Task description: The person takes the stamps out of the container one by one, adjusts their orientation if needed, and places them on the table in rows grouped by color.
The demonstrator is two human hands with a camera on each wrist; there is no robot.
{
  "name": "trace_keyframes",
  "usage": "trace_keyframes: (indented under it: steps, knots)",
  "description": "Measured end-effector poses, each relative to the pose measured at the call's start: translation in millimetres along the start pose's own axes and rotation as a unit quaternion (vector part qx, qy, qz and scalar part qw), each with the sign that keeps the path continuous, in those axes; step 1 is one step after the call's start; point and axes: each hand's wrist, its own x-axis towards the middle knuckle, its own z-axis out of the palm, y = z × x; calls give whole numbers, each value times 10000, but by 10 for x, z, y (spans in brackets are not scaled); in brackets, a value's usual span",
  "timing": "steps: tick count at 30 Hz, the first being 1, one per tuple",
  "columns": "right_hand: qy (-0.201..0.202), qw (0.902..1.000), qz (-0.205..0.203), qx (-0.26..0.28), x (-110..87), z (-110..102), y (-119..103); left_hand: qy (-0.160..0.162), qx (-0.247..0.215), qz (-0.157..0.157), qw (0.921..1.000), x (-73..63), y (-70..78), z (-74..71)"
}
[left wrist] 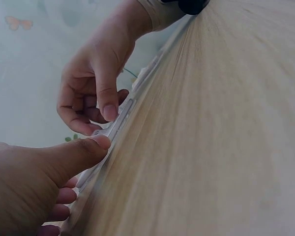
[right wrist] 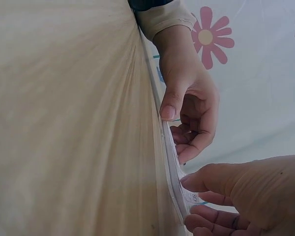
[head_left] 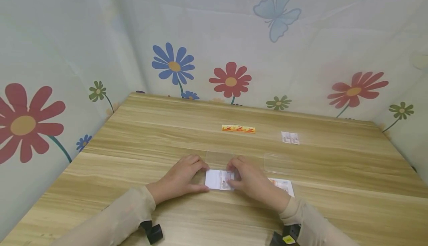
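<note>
A shallow clear plastic case [head_left: 219,191] lies on the table with its transparent lid [head_left: 219,158] folded back. White pieces fill it; on the right is a small printed packet [head_left: 225,179]. My left hand [head_left: 182,175] grips the case's left side, thumb at the near corner and fingers at the far one. From the right, my right hand [head_left: 250,179] holds the printed packet between thumb and curled fingers, partly covering it. Close up in the right wrist view, print shows on the packet [right wrist: 191,195] beside the right thumb, low over the case rim [right wrist: 171,167].
A second clear case with its lid [head_left: 278,163] raised lies to the right; printed white contents [head_left: 283,186] show past my right forearm. Farther back are a row of yellow-and-red packets [head_left: 238,128] and two small white printed packets [head_left: 290,138]. Flowered curtains surround the wooden table [head_left: 133,157].
</note>
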Motion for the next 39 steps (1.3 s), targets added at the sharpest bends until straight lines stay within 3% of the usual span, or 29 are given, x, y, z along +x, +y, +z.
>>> trace_keyframes:
  steps: [23,39]
  knots:
    - [183,9991,-190,345,48,23,40,1,27,-12,10000,14,-15,-13]
    - [68,9982,181,568,71,-69,37,14,23,19,10000,27,-23,-20]
